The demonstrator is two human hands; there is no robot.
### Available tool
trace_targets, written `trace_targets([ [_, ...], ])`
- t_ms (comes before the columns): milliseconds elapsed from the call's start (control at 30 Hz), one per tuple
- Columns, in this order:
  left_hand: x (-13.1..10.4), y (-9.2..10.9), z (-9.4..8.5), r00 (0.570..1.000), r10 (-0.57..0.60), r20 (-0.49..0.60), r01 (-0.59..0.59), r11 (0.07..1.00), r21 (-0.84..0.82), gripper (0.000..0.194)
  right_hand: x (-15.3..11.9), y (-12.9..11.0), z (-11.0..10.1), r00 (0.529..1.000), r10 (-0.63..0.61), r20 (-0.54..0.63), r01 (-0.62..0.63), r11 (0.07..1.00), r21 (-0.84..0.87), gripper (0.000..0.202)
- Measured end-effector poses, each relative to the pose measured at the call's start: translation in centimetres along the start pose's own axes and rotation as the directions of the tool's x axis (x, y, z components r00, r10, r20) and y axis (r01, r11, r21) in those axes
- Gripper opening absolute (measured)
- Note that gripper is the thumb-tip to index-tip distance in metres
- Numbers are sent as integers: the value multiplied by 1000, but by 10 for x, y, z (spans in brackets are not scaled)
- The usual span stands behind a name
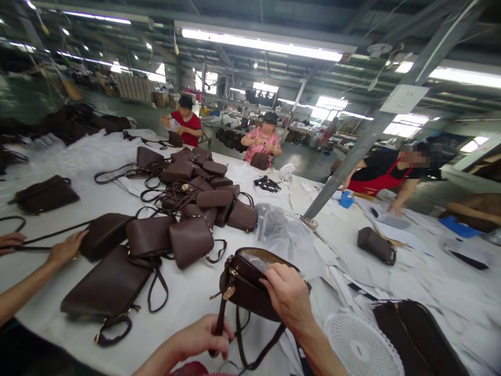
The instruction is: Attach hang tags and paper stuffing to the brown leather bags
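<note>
Handbag (248, 293) is grasped at its top edge by the right hand (289, 293), near a white fan (362, 347); the left hand (199, 337) curls its fingers around 1 strap (221, 317).

Clock positions from centre. Wearer's hands: two, left hand (205, 331) at 6 o'clock, right hand (288, 288) at 5. Held bag (249, 292): one, at 6. Lone bags (373, 244): three, one at 9, two near 4. Heaped bags (191, 240), 8 to 10: over a dozen, overlapping, exact number unclear. Others' hands (64, 249), left: two, between 8 and 9. Large fan (359, 349): one, between 4 and 5. Pole (344, 160): one, between 2 and 3.
</note>
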State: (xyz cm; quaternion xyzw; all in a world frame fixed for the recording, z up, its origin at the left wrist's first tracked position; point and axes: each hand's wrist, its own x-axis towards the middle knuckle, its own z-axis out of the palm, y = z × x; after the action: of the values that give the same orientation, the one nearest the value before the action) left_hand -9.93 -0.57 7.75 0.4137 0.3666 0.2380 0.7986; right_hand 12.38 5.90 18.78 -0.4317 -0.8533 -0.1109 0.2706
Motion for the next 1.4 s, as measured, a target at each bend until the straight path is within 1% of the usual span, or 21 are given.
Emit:
trace_targets([
  [67, -18, 2, -8, 993, -94, -76, 102, 988, 116, 24, -10, -3, 23, 998, -19, 62, 21, 1000, -23, 29],
  [133, -41, 11, -24, 978, -79, -194, 100, 990, 101, 26, -25, -8, 49, 993, -40, 111, 44, 999, -29, 30],
  [233, -73, 36, -56, 894, 86, -439, -112, 993, -33, 32, -46, -16, 80, 990, -44, 135, 46, 999, -16, 32],
  [333, -90, 61, -80, 773, 176, -610, -316, 940, -130, 39, -55, -22, 88, 992, -15, 126, 14, 1000, 6, 32],
  [433, -90, 71, -88, 689, 183, -701, -451, 866, -218, 66, -53, -23, 89, 991, 20, 133, -22, 1000, 12, 28],
  [500, -81, 66, -93, 647, 200, -736, -493, 845, -205, 74, -53, -23, 96, 985, 60, 163, -59, 998, -10, 24],
  [567, -68, 55, -101, 589, 197, -784, -421, 903, -90, 72, -56, -25, 108, 972, 99, 211, -94, 995, -33, 21],
  [633, -54, 38, -114, 464, 201, -863, -204, 972, 117, 68, -61, -27, 119, 960, 114, 257, -108, 993, -37, 21],
  [700, -42, 21, -127, 330, 342, -880, 57, 923, 380, 63, -67, -26, 124, 960, 102, 259, -118, 992, 47, 13],
  [733, -37, 13, -132, 326, 442, -836, 145, 850, 506, 61, -71, -24, 122, 965, 111, 237, -141, 983, 117, 8],
  [767, -32, 5, -135, 359, 520, -775, 194, 771, 607, 58, -77, -20, 120, 967, 148, 206, -187, 965, 186, 11],
  [833, -24, -7, -132, 485, 580, -654, 190, 660, 727, 51, -95, -5, 111, 926, 331, 183, -369, 896, 245, 17],
  [867, -19, -11, -127, 546, 574, -611, 170, 638, 751, 47, -108, 6, 106, 863, 460, 208, -497, 845, 198, 17],
  [900, -15, -15, -121, 598, 558, -575, 149, 627, 764, 44, -124, 18, 101, 776, 584, 236, -620, 776, 115, 19],
  [933, -11, -18, -114, 642, 543, -542, 128, 621, 773, 41, -142, 31, 97, 662, 696, 279, -723, 691, -9, 20],
  [967, -7, -21, -106, 677, 527, -514, 110, 618, 779, 39, -163, 43, 93, 582, 757, 298, -771, 630, -93, 19],
  [1033, 0, -26, -93, 737, 484, -472, 84, 627, 774, 38, -207, 60, 85, 468, 830, 304, -819, 536, -204, 17],
  [1133, 6, -34, -81, 804, 411, -429, 72, 649, 757, 39, -264, 67, 79, 349, 890, 294, -848, 433, -305, 22],
  [1167, 7, -35, -80, 820, 394, -416, 75, 646, 760, 40, -278, 66, 78, 329, 896, 296, -851, 418, -319, 27],
  [1233, 7, -37, -77, 842, 373, -390, 81, 628, 774, 40, -295, 63, 79, 329, 893, 308, -851, 422, -314, 34],
  [1400, 4, -29, -70, 864, 374, -338, 77, 565, 822, 41, -305, 59, 81, 421, 840, 342, -839, 504, -206, 34],
])
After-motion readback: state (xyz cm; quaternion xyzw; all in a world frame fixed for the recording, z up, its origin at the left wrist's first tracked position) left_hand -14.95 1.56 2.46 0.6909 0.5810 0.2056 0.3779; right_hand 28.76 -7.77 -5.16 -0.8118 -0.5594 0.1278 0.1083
